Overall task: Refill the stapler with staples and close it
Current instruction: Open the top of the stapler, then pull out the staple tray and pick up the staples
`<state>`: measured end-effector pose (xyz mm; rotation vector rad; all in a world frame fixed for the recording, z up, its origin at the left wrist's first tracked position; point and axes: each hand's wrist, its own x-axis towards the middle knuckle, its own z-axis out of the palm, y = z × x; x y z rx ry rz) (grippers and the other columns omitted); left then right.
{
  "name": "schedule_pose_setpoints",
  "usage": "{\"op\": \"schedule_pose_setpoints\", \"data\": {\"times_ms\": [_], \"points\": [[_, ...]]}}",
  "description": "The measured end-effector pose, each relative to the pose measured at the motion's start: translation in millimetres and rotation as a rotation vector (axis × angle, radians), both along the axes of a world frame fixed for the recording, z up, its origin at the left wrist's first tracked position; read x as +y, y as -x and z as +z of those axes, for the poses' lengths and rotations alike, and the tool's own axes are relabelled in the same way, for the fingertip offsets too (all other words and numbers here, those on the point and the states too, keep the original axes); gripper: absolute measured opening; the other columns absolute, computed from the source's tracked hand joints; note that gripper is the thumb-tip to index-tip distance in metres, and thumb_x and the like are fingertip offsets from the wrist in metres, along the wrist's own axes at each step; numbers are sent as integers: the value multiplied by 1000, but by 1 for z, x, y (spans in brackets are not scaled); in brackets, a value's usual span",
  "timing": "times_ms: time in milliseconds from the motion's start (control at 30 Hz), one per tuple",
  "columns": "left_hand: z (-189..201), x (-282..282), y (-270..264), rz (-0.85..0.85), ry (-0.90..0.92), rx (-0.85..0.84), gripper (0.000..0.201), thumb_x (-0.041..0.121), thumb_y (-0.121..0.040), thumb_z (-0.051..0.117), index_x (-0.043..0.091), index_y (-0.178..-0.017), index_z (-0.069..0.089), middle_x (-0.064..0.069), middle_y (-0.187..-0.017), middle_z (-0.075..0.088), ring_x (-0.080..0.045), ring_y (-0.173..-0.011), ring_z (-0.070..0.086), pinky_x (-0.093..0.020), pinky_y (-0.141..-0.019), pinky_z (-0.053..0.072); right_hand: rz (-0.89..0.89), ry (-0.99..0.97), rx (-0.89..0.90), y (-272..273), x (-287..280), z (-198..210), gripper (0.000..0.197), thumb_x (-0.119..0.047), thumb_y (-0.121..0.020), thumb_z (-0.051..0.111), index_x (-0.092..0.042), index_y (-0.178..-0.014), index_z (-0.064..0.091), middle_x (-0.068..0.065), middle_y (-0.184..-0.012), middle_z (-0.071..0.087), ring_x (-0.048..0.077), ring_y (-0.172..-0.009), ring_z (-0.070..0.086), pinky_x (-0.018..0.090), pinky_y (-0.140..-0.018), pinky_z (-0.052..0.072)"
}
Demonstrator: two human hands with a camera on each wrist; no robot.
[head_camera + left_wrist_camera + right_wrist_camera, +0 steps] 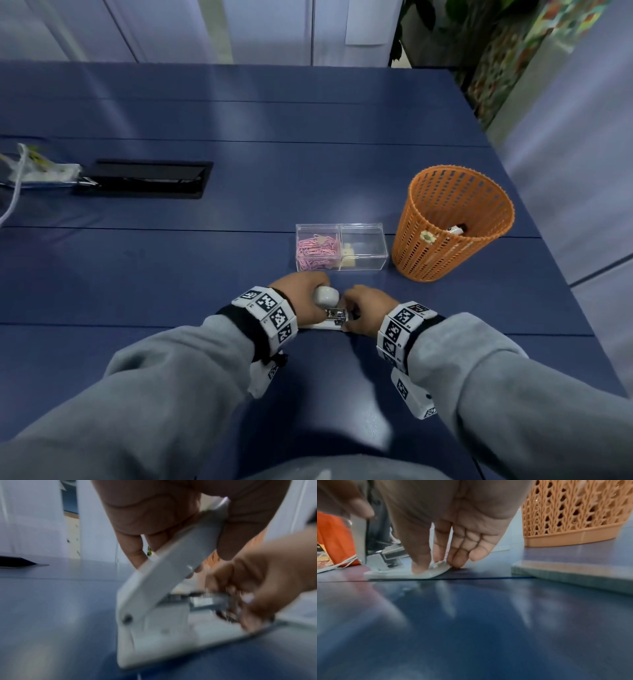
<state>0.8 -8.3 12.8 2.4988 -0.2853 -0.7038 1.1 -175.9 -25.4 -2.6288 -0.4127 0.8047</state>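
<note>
A white stapler (330, 320) lies on the blue table (239, 267) close in front of me, with its lid (180, 563) swung up. My left hand (308, 291) grips the raised lid, thumb (228, 545) on one side and fingers (135, 555) on the other. The metal magazine (335, 314) is exposed below it. My right hand (366, 306) holds the front end of the base (399, 574), thumb (419, 566) on top and fingertips (458, 561) at its far edge. The left wrist view is blurred, so I cannot tell whether staples lie in the magazine.
Just beyond my hands stands a clear two-part box (363, 228), with pink paper clips (317, 251) on the left and a small pale yellow thing (349, 257) on the right. An orange mesh basket (452, 222) stands to its right. A black cable hatch (147, 178) is at far left.
</note>
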Motion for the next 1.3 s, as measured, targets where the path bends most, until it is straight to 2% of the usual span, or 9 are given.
{"op": "schedule_pose_setpoints", "data": {"times_ms": [67, 200, 333, 433, 533, 667, 866, 1100, 1300], "points": [[14, 13, 2, 63, 70, -34, 27, 10, -67, 65, 32, -69, 48, 9, -70, 55, -17, -68, 55, -26, -63, 47, -21, -33, -12, 2, -1, -2, 33, -22, -74, 71, -13, -103, 58, 1, -96, 46, 24, -90, 53, 32, -83, 45], [33, 47, 8, 149, 127, -90, 20, 11, -67, 67, 26, -73, 55, 1, -80, 66, -20, -75, 63, -34, -71, 54, -49, -74, -18, 4, -3, -4, 29, -21, -74, 71, -14, -100, 58, -4, -94, 45, 14, -82, 47, 27, -78, 42], [36, 81, 15, 188, 56, -133, 19, 12, -71, 70, 24, -75, 57, 10, -72, 61, -10, -67, 57, -21, -64, 45, -55, -76, -11, 4, -1, -3, 24, -20, -73, 71, -22, -89, 54, -4, -93, 45, 15, -81, 48, 27, -78, 42], [27, 102, 17, 233, -15, -112, 21, 15, -73, 68, 30, -71, 53, 2, -81, 67, -19, -74, 60, -31, -71, 49, -61, -70, -13, 4, 1, -3, 25, -20, -73, 72, -24, -87, 52, -4, -93, 45, 15, -82, 48, 27, -78, 43], [16, 112, 18, 226, -97, -38, 20, 16, -77, 63, 31, -88, 55, 5, -87, 63, -18, -79, 59, -30, -75, 47, -64, -77, -19, 5, 1, -3, 24, -19, -73, 71, -23, -85, 51, -4, -93, 46, 15, -81, 49, 27, -77, 43], [-3, 112, 20, 216, -164, 40, 32, 14, -79, 57, 27, -109, 55, 8, -101, 62, -17, -92, 60, -31, -87, 49, -69, -86, -24, 6, 1, -3, 23, -17, -73, 70, -23, -84, 50, -4, -92, 47, 16, -80, 50, 27, -77, 44], [-16, 100, 19, 160, -216, 101, 23, 20, -75, 60, 33, -94, 55, 7, -99, 65, -18, -92, 62, -34, -87, 52, -71, -92, -33, 6, 1, -4, 24, -16, -73, 70, -23, -85, 50, -4, -93, 47, 15, -80, 49, 24, -76, 42], [-21, 71, 20, 48, -208, 65, 32, 25, -75, 64, 32, -105, 57, 3, -104, 62, -22, -102, 59, -40, -93, 50, -73, -59, -47, 6, 4, -4, 25, -17, -76, 68, -16, -98, 57, -3, -96, 46, 16, -83, 49, 26, -80, 44], [-29, 45, 21, -103, -213, 36, 54, 21, -86, 54, 48, -130, 37, -2, -124, 50, -24, -118, 47, -44, -102, 43, -140, -52, -35, 8, -20, 12, 37, -27, -80, 66, -16, -114, 56, 5, -119, 52, 22, -109, 53, 32, -95, 44]]}}
